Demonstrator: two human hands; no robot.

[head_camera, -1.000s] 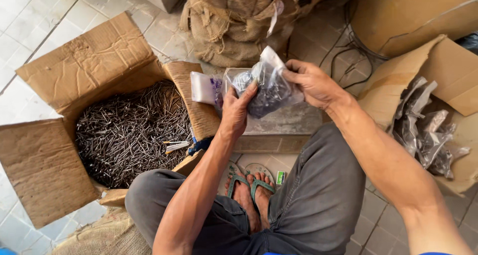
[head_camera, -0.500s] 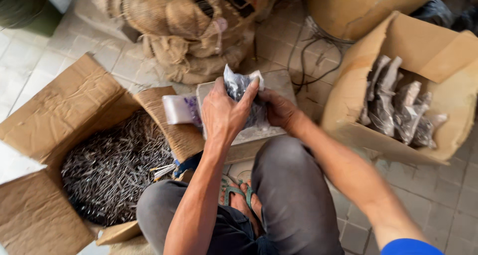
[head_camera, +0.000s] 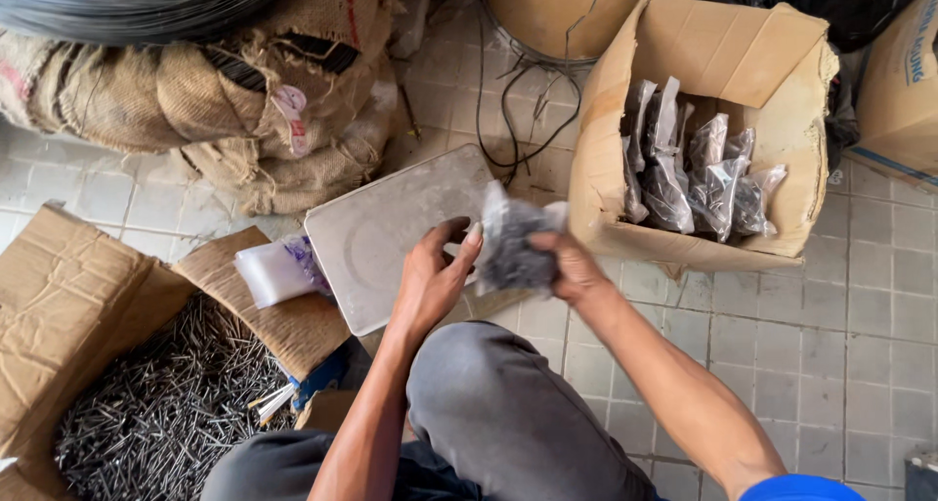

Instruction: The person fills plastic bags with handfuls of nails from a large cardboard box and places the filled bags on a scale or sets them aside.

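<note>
Two hands meet on one small clear plastic bag of nails (head_camera: 513, 249), held in the air above the edge of the flat metal scale pan (head_camera: 391, 229). The right hand (head_camera: 576, 271) has its fingers closed round the bag's right side; the left hand (head_camera: 430, 276) touches its left edge with thumb and fingertips, loosely curled. The bag looks dark grey and lumpy, its thin film top crumpled and blurred. It is probably heavy for its size, soft-walled and easily pierced by points, so gripping under the bulk seems safer than the loose top. Beyond the right fingers stands an open cardboard box (head_camera: 606, 208) of similar filled bags (head_camera: 684, 178); left of the left fingers lie empty bags (head_camera: 278, 266) and a carton of loose nails (head_camera: 166, 413).
</note>
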